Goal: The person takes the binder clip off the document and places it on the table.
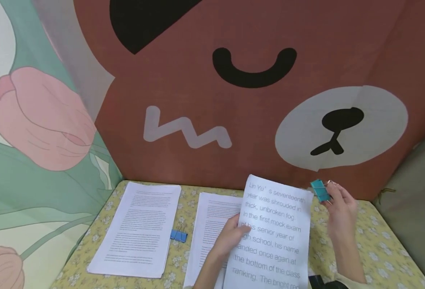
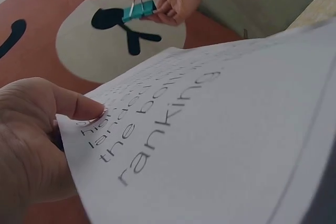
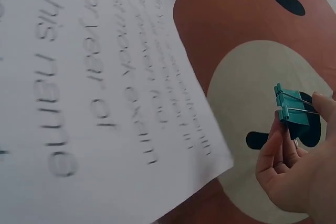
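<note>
My left hand (image 1: 228,237) grips the left edge of a stack of large-print paper (image 1: 270,241), thumb on the printed face. The sheets are held up and tilted toward me over the table. In my right hand (image 1: 342,208) is a teal binder clip (image 1: 320,190), pinched by its wire handles, just right of the paper's top right corner. The right wrist view shows the clip (image 3: 291,111) between thumb and fingers, apart from the sheets (image 3: 105,98). From the left wrist view, the left thumb (image 2: 79,106) presses near the paper's edge.
A stack of small-print pages (image 1: 136,228) lies at the table's left. Beside it sits a blue binder clip (image 1: 178,236). Another printed stack (image 1: 216,216) lies partly behind the raised paper. A yellow floral cloth (image 1: 375,249) covers the table, with a bear-print backdrop (image 1: 183,168) behind it.
</note>
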`<state>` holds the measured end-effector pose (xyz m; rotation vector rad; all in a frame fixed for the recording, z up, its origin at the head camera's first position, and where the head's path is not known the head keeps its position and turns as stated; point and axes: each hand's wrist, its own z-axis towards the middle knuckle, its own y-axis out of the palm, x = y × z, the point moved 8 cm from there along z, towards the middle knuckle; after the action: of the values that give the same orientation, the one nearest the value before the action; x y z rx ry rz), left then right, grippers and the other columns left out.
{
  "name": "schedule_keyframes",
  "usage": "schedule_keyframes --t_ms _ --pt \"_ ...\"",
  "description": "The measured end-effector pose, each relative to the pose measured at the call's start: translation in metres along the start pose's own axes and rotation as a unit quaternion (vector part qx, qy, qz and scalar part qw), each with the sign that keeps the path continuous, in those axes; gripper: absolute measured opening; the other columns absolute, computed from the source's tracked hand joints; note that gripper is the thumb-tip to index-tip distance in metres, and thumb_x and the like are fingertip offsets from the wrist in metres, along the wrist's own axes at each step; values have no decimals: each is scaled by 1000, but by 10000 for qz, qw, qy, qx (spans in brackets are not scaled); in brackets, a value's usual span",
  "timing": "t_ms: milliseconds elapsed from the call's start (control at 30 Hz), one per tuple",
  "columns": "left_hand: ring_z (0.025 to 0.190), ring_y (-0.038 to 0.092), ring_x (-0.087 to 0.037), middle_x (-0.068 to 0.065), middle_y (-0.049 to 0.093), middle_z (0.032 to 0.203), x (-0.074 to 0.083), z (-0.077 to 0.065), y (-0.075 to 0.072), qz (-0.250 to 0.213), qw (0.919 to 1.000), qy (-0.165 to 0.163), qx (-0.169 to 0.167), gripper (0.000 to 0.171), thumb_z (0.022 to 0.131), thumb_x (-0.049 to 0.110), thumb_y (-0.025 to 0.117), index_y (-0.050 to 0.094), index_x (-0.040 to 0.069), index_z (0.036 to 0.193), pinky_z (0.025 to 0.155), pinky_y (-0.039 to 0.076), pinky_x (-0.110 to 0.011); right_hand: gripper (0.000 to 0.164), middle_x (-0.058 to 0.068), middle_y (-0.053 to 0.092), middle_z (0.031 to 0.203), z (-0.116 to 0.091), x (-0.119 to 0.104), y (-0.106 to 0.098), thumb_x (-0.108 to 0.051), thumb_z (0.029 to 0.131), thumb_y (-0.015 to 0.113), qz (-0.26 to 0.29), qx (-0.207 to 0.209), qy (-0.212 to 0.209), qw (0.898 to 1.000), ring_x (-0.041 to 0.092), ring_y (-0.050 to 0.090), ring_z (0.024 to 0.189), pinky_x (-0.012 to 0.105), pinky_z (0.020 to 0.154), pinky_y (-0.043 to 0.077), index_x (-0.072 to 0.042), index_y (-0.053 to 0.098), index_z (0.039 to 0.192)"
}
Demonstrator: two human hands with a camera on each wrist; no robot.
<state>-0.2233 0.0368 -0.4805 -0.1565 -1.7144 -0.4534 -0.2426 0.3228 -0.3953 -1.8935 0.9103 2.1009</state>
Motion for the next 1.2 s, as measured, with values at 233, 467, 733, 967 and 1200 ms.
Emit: schedule_keyframes --t_ms 233,467,733,967,1200 --pt "104 70 -19 0 73 113 -12 3 29 -393 9988 -160 263 41 101 14 55 60 21 141 95 54 -36 28 2 53 117 -6 17 -33 -29 100 71 -494 44 347 9982 11 57 92 14 75 53 -7 67 117" --pt "103 69 -16 2 71 109 -28 7 62 -425 9963 -473 573 33 100 12 57 63 18 133 97 53 -40 26 -4 54 122 -5 15 -63 -30 97 75 -982 360 538 9931 3 62 88 12 71 52 -17 67 118" --pt "96 68 -19 2 68 104 -39 15 98 -492 9949 -432 765 31 101 8 54 62 14 130 88 55 -40 70 -11 52 122 3 17 -92 -45 95 73 -1859 304 1140 9755 -3 59 88 14 68 52 -7 49 149" --pt "98 64 -15 7 67 105 -48 26 123 -289 9942 -345 972 35 100 4 55 62 18 131 94 51 -42 78 -14 50 120 4 28 -95 -44 97 72 -2167 -109 1393 9662 -3 58 88 17 71 54 -2 39 154" --pt "100 62 -18 5 65 107 -58 36 127 -6 9921 -326 1213 36 101 3 51 60 15 134 95 51 -46 87 -9 48 129 5 34 -93 -52 96 68 -2587 39 1460 9549 -3 56 86 17 70 53 -1 35 159"
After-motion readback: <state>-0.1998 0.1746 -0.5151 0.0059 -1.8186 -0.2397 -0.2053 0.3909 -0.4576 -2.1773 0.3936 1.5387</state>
